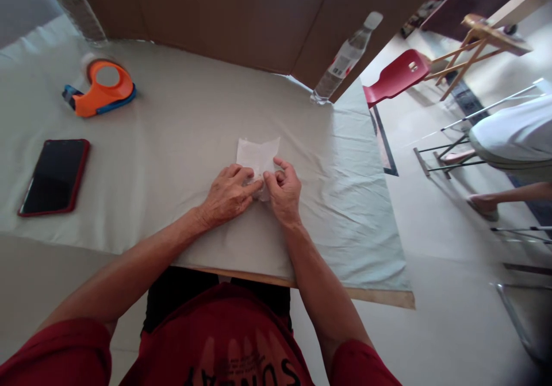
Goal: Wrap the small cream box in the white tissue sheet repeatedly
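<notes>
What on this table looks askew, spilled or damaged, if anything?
The tablecloth is wrinkled along its right side, while the middle lies smoother, and bare wood shows below it at the near right corner. The white sheet has an uneven top edge; I cannot tell whether it is torn. No spill is visible.

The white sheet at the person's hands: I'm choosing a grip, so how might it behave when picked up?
Probably floppy: the white sheet looks thin, and its upper edge dips unevenly. It is likely light for its size, as no real thickness shows. It seems unlikely to roll, since its upper part appears spread out over the cloth.
</notes>
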{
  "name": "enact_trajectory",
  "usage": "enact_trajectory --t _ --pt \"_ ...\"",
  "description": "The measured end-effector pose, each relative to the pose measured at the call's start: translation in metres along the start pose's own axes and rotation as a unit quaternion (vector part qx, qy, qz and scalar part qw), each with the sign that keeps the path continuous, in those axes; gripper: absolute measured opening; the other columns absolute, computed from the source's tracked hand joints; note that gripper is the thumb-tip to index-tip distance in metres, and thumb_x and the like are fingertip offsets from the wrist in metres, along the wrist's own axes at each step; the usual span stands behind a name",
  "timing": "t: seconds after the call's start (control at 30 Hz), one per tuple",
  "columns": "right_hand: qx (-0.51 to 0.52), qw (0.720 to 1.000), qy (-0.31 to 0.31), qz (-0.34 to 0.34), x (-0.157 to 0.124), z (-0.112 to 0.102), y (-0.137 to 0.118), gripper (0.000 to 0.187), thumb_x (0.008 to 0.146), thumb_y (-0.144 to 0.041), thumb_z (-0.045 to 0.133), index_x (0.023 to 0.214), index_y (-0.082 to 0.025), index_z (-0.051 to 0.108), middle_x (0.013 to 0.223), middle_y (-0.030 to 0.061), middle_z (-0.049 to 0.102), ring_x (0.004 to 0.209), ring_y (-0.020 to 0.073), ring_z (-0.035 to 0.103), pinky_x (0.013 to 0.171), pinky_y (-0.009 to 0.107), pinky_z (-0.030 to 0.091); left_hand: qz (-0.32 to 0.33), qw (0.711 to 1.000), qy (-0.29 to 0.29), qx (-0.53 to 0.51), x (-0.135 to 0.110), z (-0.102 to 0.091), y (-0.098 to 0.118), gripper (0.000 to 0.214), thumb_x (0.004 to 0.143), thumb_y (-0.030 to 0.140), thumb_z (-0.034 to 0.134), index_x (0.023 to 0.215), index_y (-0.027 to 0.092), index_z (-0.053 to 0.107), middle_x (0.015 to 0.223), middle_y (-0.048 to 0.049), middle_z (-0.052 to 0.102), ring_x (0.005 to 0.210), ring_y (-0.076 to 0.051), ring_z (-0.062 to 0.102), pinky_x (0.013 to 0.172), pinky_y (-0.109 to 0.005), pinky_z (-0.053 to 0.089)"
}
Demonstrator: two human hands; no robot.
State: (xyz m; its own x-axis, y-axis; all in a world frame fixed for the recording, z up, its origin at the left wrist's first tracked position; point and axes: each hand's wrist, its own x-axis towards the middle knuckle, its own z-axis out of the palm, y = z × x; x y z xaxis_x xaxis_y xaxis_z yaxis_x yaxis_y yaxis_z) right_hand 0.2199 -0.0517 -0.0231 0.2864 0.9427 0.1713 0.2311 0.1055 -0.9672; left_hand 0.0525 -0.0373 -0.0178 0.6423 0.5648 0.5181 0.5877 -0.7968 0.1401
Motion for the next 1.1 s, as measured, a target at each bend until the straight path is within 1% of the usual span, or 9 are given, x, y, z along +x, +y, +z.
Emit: enact_trajectory --t 0.17,0.27,0.37,0.53,0.7,0.8,0.9,1.0,1.1 --pt "0.015 1.0 -0.021 0.01 0.0 0.002 -0.001 0.048 0.083 -0.037 0.061 0.126 -0.015 0.056 0.063 -0.008 0.042 0.055 0.0091 0.041 0.053 0.024 0.037 -0.005 0.999 -0.003 -0.042 0.002 0.002 0.0 0.038 0.081 0.01 0.053 0.115 0.02 0.066 0.108 -0.0108 0.062 0.098 -0.026 0.049 0.088 -0.042 0.047" --pt "0.012 0.999 -0.032 0.011 0.0 0.002 0.0 0.051 0.083 -0.038 0.061 0.127 -0.013 0.057 0.063 -0.0075 0.045 0.057 0.0094 0.043 0.056 0.025 0.039 -0.02 0.995 0.028 -0.091 0.0 0.004 -0.002 0.037 0.081 0.009 0.052 0.116 0.017 0.062 0.107 -0.0118 0.063 0.099 -0.026 0.052 0.09 -0.042 0.048" --pt "0.013 0.999 -0.044 0.027 -0.002 -0.001 0.0 0.05 0.083 -0.041 0.062 0.125 -0.014 0.061 0.065 -0.0053 0.051 0.059 0.0104 0.047 0.057 0.026 0.041 -0.038 0.988 0.071 -0.133 0.0 0.007 -0.004 0.033 0.081 0.01 0.054 0.113 0.014 0.058 0.103 -0.0121 0.065 0.097 -0.025 0.055 0.086 -0.04 0.05" --pt "0.068 0.989 -0.117 0.059 -0.006 -0.014 -0.004 0.049 0.086 -0.04 0.058 0.128 -0.016 0.06 0.089 0.0038 0.068 0.06 0.0095 0.051 0.055 0.025 0.044 -0.038 0.983 0.099 -0.151 0.0 0.009 -0.004 0.019 0.083 0.01 0.056 0.098 0.017 0.065 0.099 -0.0087 0.066 0.094 -0.022 0.057 0.085 -0.038 0.051" --pt "0.039 0.98 -0.193 0.009 -0.005 -0.018 -0.002 0.06 0.079 -0.035 0.07 0.136 -0.023 0.055 0.105 0.0048 0.068 0.062 0.0075 0.052 0.058 0.024 0.046 -0.044 0.979 0.124 -0.158 -0.003 0.012 -0.004 0.016 0.085 0.013 0.059 0.097 0.018 0.069 0.103 -0.0094 0.064 0.094 -0.021 0.056 0.082 -0.036 0.053" --pt "0.003 0.981 -0.193 -0.024 -0.005 -0.018 0.0 0.061 0.08 -0.036 0.07 0.138 -0.026 0.054 0.107 0.0043 0.067 0.06 0.0069 0.051 0.058 0.024 0.046 -0.067 0.979 0.128 -0.141 -0.004 0.012 -0.003 0.011 0.085 0.017 0.062 0.091 0.019 0.071 0.104 -0.0095 0.06 0.094 -0.021 0.055 0.082 -0.036 0.052" --pt "-0.012 0.98 -0.194 -0.038 -0.006 -0.018 0.0 0.058 0.084 -0.034 0.065 0.14 -0.025 0.052 0.11 0.0049 0.067 0.061 0.0069 0.052 0.058 0.024 0.046 -0.074 0.981 0.121 -0.131 -0.004 0.012 -0.002 0.012 0.086 0.018 0.061 0.091 0.021 0.072 0.092 -0.0068 0.059 0.085 -0.019 0.053 0.077 -0.035 0.05" --pt "-0.051 0.976 -0.202 -0.064 -0.007 -0.018 -0.001 0.058 0.085 -0.03 0.062 0.142 -0.023 0.049 0.111 0.0051 0.068 0.059 0.0069 0.051 0.058 0.024 0.047 -0.078 0.977 0.112 -0.167 -0.003 0.01 -0.002 0.013 0.087 0.016 0.058 0.094 0.02 0.069 0.085 -0.0048 0.059 0.081 -0.018 0.053 0.073 -0.032 0.049" --pt "-0.139 0.966 -0.181 -0.119 -0.011 -0.015 -0.003 0.058 0.086 -0.027 0.061 0.143 -0.022 0.048 0.11 0.0055 0.069 0.058 0.0078 0.051 0.062 0.026 0.049 -0.103 0.964 0.109 -0.22 -0.002 0.006 -0.001 0.01 0.084 0.016 0.06 0.093 0.019 0.063 0.086 -0.0039 0.062 0.083 -0.018 0.056 0.076 -0.032 0.049"
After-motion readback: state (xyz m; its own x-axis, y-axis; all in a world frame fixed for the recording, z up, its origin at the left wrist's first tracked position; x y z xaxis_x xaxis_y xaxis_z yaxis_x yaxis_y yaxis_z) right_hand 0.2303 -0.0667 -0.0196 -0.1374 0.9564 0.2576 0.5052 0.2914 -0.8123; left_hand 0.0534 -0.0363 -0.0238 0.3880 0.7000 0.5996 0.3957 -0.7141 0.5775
